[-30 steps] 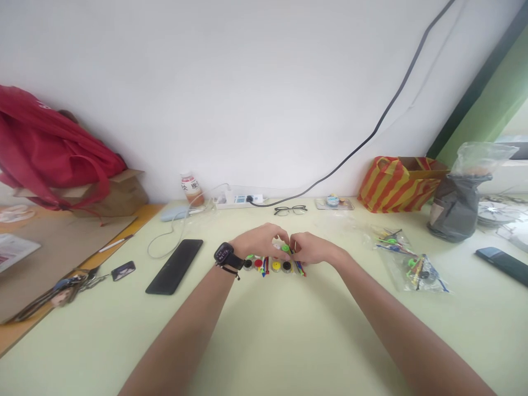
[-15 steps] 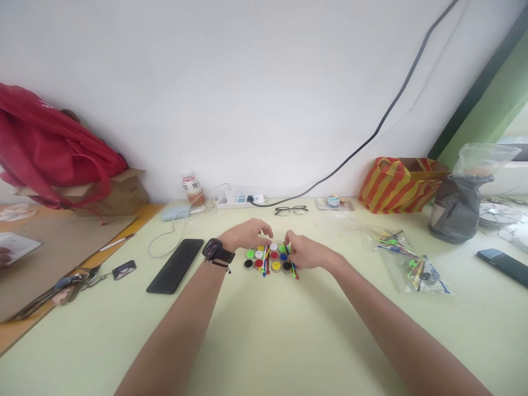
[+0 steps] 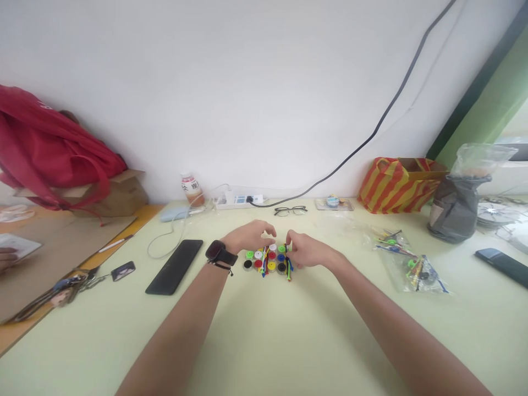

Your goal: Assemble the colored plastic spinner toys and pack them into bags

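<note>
Round coloured caps or discs (image 3: 271, 265) in green, white, red, blue, yellow and black stand close together in rows on the pale table. A bundle of thin coloured sticks (image 3: 264, 263) lies among them, crossing the rows. Along their right side lies a second bundle of sticks (image 3: 288, 267). My left hand (image 3: 253, 236) is over the back of the discs, thumb and index finger apart, with nothing visible between them. My right hand (image 3: 306, 250) has its bent fingers and thumb at the right bundle; part of that bundle is hidden behind them.
Left is a black phone (image 3: 175, 267), with keys (image 3: 78, 283) farther off. Eyeglasses (image 3: 291, 210) and a power strip (image 3: 237, 201) lie near the wall. Clear bags of coloured parts (image 3: 418, 273) lie right, before a striped bag (image 3: 398, 187). Another person's hand (image 3: 7, 257) shows far left.
The right bundle has swung left at its near end, now lying straighter beside the discs. The yellow and black discs have shifted slightly left. Both hands keep nearly the same pose.
</note>
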The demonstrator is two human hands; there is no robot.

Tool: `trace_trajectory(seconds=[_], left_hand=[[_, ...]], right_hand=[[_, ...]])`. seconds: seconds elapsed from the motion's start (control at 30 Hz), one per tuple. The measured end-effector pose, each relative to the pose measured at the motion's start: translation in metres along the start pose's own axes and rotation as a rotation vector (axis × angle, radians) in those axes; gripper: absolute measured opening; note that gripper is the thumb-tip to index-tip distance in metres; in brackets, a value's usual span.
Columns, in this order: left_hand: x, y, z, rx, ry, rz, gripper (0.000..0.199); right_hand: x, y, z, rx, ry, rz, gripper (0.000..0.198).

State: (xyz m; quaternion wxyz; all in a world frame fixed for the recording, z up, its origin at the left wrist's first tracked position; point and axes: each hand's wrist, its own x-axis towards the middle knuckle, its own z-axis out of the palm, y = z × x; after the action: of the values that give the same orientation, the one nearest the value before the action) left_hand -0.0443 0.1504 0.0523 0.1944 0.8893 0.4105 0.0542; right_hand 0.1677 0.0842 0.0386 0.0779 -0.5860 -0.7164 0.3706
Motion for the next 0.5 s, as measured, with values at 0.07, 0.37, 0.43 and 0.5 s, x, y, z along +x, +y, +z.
trace_trajectory(seconds=[0.07,0.37,0.43,0.5], left_hand=[[0.001,0.009,0.002,-0.004,0.006,0.020,0.034],[-0.002,0.054,0.010,0.008,-0.001,0.160,0.030],[-0.002,0.061,0.012,0.023,-0.010,0.188,0.030],[-0.002,0.064,0.013,0.027,-0.017,0.197,0.031]], right_hand=[[-0.001,0.006,-0.012,-0.040,0.032,0.001,0.013],[-0.043,0.123,-0.118,-0.119,0.389,0.329,0.011],[-0.055,0.157,-0.131,-0.141,0.546,0.476,0.013],[-0.064,0.188,-0.134,-0.144,0.680,0.612,0.021]])
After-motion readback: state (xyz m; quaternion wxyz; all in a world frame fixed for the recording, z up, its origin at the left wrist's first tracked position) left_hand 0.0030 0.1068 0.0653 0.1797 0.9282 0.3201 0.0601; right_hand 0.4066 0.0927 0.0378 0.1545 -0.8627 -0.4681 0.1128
